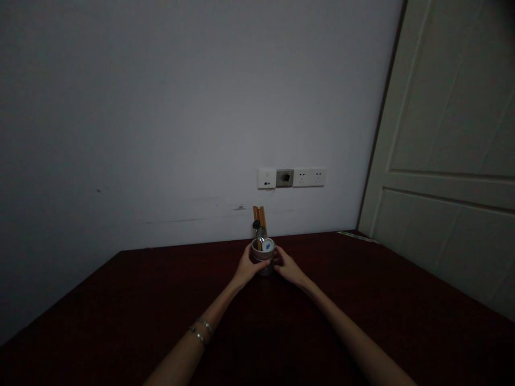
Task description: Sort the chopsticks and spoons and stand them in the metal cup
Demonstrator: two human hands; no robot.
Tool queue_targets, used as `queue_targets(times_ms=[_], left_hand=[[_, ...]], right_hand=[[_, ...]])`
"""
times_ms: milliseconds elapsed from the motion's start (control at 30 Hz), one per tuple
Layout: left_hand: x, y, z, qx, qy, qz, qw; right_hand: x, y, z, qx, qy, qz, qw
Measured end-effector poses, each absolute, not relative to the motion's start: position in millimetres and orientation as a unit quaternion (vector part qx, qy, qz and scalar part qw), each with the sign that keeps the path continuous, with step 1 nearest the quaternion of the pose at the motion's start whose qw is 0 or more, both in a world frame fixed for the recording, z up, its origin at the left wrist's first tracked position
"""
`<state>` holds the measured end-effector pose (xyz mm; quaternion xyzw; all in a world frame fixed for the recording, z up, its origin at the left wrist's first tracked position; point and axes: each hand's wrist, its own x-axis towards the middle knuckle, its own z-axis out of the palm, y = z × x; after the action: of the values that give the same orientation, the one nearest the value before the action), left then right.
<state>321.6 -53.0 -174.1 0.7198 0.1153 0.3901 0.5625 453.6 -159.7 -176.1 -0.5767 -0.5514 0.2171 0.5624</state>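
An upright utensil holder (263, 255) stands on the dark red table, between my two hands. Out of its top rise wooden chopsticks (262, 217), metal spoons (256, 225) and a white ceramic spoon (268, 245) with a blue mark. My left hand (248, 267) wraps the holder's left side, its thumb across the front. From the right, my right hand (287, 265) grips the other side with bent fingers. The far side of the holder is hidden, and dim light blurs its lower part.
Behind the table (161, 300) is a pale wall with sockets (309, 177) and a grey switch plate (284, 178). A panelled door (450, 161) borders the right side. A thin greenish strip (357, 236) lies at the table's back right edge.
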Motion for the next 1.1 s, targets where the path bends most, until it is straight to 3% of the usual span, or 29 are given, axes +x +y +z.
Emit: queue_targets(times_ms=[200, 367, 533, 700, 1100], left_hand=[[299, -28, -173, 0.778, 0.163, 0.334, 0.507], [268, 8, -172, 0.839, 0.231, 0.225, 0.439], [241, 44, -180, 0.871, 0.332, 0.269, 0.243], [224, 61, -196, 0.881, 0.409, 0.227, 0.074], [226, 57, -199, 0.885, 0.421, 0.195, 0.037]], right_hand=[[468, -164, -180, -0.641, -0.517, 0.175, 0.54], [489, -184, -180, -0.729, -0.522, 0.053, 0.438], [509, -204, -192, -0.803, -0.526, -0.059, 0.274], [512, -208, -201, -0.825, -0.515, -0.083, 0.218], [512, -208, -202, -0.832, -0.514, -0.091, 0.188]])
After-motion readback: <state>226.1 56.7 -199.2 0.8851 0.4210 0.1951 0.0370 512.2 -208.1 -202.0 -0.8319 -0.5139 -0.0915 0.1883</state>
